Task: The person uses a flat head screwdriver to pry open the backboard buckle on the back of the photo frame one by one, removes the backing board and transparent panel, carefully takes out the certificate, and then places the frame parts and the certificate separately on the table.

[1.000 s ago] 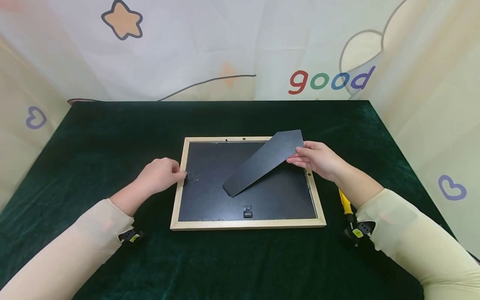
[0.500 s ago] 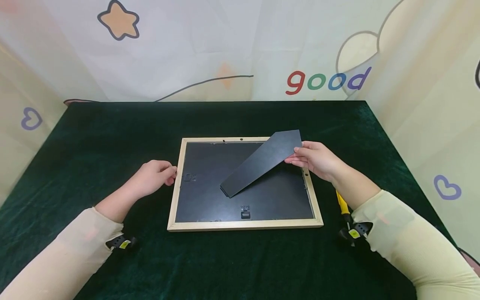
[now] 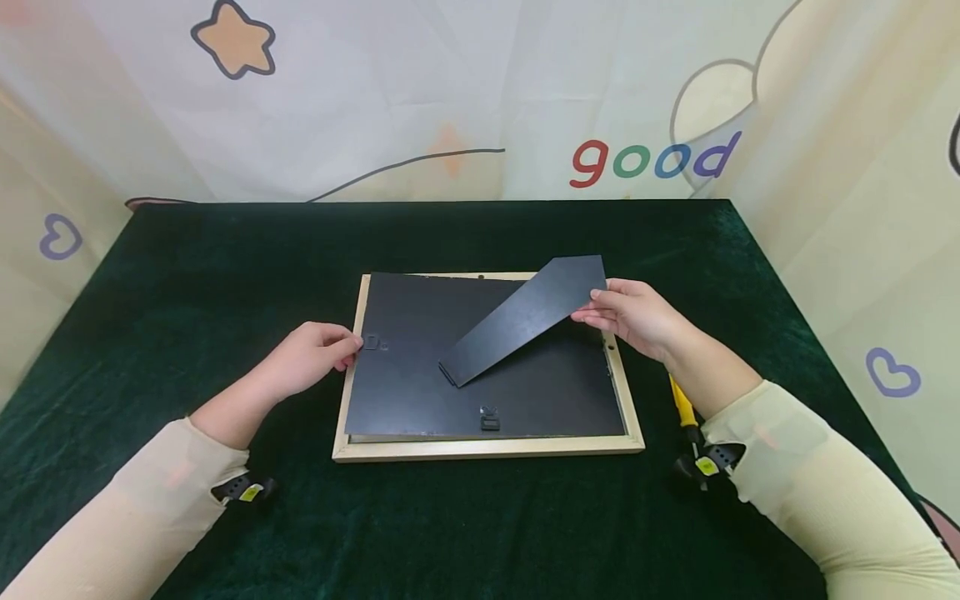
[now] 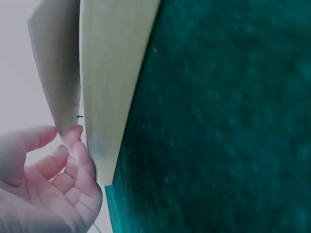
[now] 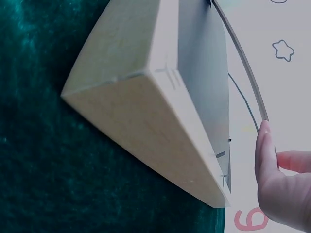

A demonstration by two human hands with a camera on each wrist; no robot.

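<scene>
A light wooden picture frame (image 3: 487,450) lies face down, its black backing board (image 3: 420,333) raised at the left side. My left hand (image 3: 318,354) pinches that board's left edge. In the left wrist view, the board's brown underside (image 4: 56,63) slopes up away from the frame's side (image 4: 109,87), with thumb and fingertips at its corner. The black easel leg (image 3: 532,312) stands folded out from the backing. My right hand (image 3: 633,317) holds the leg's wide free end between thumb and fingers; the right wrist view shows the leg (image 5: 248,68) edge-on.
Right of the frame, a yellow-handled tool (image 3: 682,404) lies partly hidden behind the right wrist. A dark green cloth (image 3: 465,533) covers the table. Printed curtains (image 3: 390,92) hang behind and at both sides. Small metal tabs (image 3: 611,347) stick out along the frame's inner edge.
My left hand, off the board half a second ago, now pinches its left edge. The backing board's left side has risen out of the frame. The right hand keeps holding the leg, slightly higher.
</scene>
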